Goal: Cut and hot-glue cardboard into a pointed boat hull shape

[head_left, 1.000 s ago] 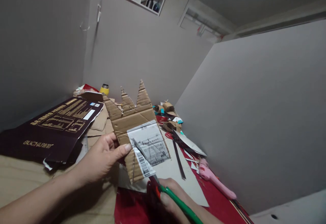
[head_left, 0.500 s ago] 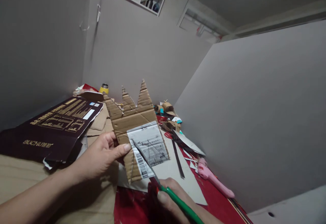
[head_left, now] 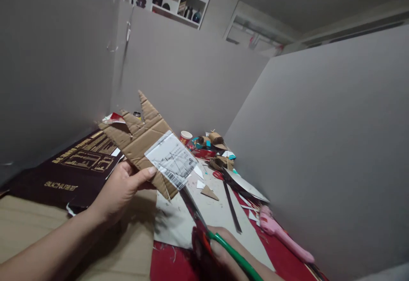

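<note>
My left hand (head_left: 119, 189) pinches a brown corrugated cardboard piece (head_left: 138, 138) with pointed spikes cut along its top, tilted to the left. A white shipping label (head_left: 171, 160) with a barcode is stuck on its front. My right hand (head_left: 220, 251), low at the frame's bottom, grips scissors (head_left: 204, 230) with red and green handles. The blades point up at the cardboard's lower edge, below the label. A small cardboard triangle (head_left: 209, 193) lies on the white sheet (head_left: 211, 217) underneath.
A dark maroon flattened box (head_left: 73, 166) with gold print lies at left on tan cardboard (head_left: 38, 225). A pink tool (head_left: 284, 236), a black strip (head_left: 231, 202), red scissors (head_left: 219, 174), paper scraps, cardboard rolls and a cup (head_left: 185, 136) clutter the red table. Grey walls close in.
My left hand has turned the cardboard piece anticlockwise, so its spikes now lean left. A small triangle offcut now lies on the white sheet. The scissors sit below the label instead of across it.
</note>
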`<act>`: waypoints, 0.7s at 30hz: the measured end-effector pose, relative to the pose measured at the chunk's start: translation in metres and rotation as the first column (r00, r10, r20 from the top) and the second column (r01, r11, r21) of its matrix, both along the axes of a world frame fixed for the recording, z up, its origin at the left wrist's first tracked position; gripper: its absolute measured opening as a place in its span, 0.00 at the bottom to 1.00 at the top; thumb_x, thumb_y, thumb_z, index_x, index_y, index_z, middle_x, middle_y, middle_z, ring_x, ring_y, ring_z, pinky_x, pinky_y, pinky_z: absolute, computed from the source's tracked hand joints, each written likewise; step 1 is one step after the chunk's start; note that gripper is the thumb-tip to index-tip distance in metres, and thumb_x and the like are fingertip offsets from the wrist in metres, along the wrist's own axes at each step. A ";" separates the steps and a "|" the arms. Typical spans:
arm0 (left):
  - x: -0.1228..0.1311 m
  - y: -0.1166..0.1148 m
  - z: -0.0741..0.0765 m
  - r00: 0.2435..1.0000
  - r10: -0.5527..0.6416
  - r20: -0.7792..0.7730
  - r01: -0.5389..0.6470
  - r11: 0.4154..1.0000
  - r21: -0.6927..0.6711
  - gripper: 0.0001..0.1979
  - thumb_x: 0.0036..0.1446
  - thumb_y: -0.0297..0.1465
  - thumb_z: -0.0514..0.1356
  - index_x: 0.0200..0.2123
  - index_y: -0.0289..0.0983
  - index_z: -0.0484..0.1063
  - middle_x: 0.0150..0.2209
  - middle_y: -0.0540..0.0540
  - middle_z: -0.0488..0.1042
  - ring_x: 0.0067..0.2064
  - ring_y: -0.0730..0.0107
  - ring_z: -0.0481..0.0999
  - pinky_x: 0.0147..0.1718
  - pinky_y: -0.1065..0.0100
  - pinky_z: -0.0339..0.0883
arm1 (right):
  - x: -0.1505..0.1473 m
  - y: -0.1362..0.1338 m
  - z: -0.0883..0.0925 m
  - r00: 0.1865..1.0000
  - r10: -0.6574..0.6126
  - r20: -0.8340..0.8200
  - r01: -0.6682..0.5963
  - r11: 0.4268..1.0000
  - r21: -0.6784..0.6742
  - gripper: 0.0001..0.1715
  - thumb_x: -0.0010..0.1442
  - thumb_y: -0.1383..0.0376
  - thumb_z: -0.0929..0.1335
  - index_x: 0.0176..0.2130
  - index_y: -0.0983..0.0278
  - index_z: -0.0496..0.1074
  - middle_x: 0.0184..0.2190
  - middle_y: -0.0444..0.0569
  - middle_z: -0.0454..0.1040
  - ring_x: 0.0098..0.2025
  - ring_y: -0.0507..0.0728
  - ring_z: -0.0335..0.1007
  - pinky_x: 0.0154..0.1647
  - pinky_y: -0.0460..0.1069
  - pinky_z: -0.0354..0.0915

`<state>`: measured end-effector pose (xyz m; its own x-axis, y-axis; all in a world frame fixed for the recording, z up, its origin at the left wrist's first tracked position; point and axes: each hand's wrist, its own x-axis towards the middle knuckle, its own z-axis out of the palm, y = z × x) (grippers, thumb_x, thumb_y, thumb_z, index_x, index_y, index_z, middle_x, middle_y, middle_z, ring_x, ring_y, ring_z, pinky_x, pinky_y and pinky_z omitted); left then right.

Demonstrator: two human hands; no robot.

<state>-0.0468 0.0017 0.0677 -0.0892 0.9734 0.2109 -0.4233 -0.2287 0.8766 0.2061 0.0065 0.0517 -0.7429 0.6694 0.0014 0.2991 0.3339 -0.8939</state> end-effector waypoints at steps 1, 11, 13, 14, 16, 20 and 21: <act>-0.001 0.000 0.002 1.000 0.022 0.021 -0.022 1.000 0.007 0.20 0.52 0.34 0.68 0.49 0.37 0.75 0.45 0.43 0.80 0.42 0.59 0.80 0.40 0.62 0.75 | -0.001 -0.002 0.002 0.999 -0.037 -0.011 0.037 0.999 0.030 0.35 0.61 0.36 0.55 0.30 0.64 0.62 0.24 0.45 0.60 0.27 0.52 0.54 0.28 0.47 0.58; -0.006 0.007 -0.006 0.976 0.196 -0.091 -0.197 0.980 -0.008 0.16 0.50 0.39 0.68 0.40 0.35 0.79 0.39 0.43 0.81 0.37 0.65 0.78 0.39 0.63 0.75 | 0.005 0.000 0.001 0.998 -0.008 -0.061 0.017 0.989 0.144 0.33 0.60 0.37 0.57 0.30 0.64 0.62 0.23 0.42 0.57 0.25 0.51 0.51 0.24 0.46 0.53; -0.006 0.008 -0.008 0.976 0.188 -0.112 -0.191 0.981 -0.017 0.17 0.50 0.39 0.69 0.40 0.35 0.79 0.37 0.44 0.81 0.36 0.65 0.78 0.39 0.63 0.74 | 0.003 0.004 0.001 0.995 0.091 -0.042 -0.085 0.989 0.120 0.32 0.60 0.38 0.58 0.29 0.64 0.60 0.22 0.40 0.53 0.24 0.50 0.47 0.23 0.46 0.49; -0.005 0.007 -0.009 0.976 0.182 -0.123 -0.187 0.982 -0.025 0.16 0.49 0.39 0.69 0.40 0.35 0.79 0.36 0.44 0.81 0.35 0.64 0.78 0.39 0.62 0.74 | 0.002 0.005 0.000 0.991 0.130 -0.030 -0.126 0.986 0.108 0.32 0.60 0.38 0.58 0.29 0.64 0.59 0.22 0.40 0.52 0.24 0.49 0.46 0.23 0.45 0.48; -0.002 0.005 -0.007 0.973 0.176 -0.147 -0.185 0.982 -0.047 0.15 0.49 0.39 0.69 0.37 0.34 0.79 0.34 0.44 0.81 0.34 0.64 0.78 0.39 0.62 0.74 | 0.000 0.008 0.001 0.986 0.165 0.004 -0.165 0.982 0.090 0.30 0.62 0.40 0.57 0.29 0.64 0.58 0.23 0.40 0.53 0.25 0.50 0.47 0.23 0.45 0.49; 0.005 -0.001 0.001 0.980 0.142 -0.139 -0.155 0.984 -0.088 0.16 0.47 0.38 0.70 0.37 0.34 0.79 0.36 0.42 0.82 0.35 0.61 0.80 0.38 0.62 0.74 | -0.002 0.006 0.005 0.991 0.133 0.029 -0.135 0.987 0.085 0.33 0.63 0.39 0.53 0.30 0.64 0.59 0.25 0.43 0.56 0.27 0.51 0.50 0.26 0.45 0.52; 0.007 -0.002 0.003 0.985 0.128 -0.118 -0.139 0.986 -0.090 0.16 0.47 0.38 0.70 0.38 0.34 0.79 0.38 0.41 0.82 0.36 0.59 0.80 0.38 0.62 0.74 | -0.002 0.006 0.007 0.993 0.118 0.029 -0.120 0.989 0.083 0.34 0.62 0.37 0.53 0.29 0.64 0.59 0.25 0.43 0.56 0.27 0.51 0.50 0.26 0.46 0.52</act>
<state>-0.0401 -0.0002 0.0707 -0.2009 0.9708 0.1312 -0.2931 -0.1874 0.9375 0.2041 0.0122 0.0586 -0.8179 0.5742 0.0353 0.2738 0.4425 -0.8539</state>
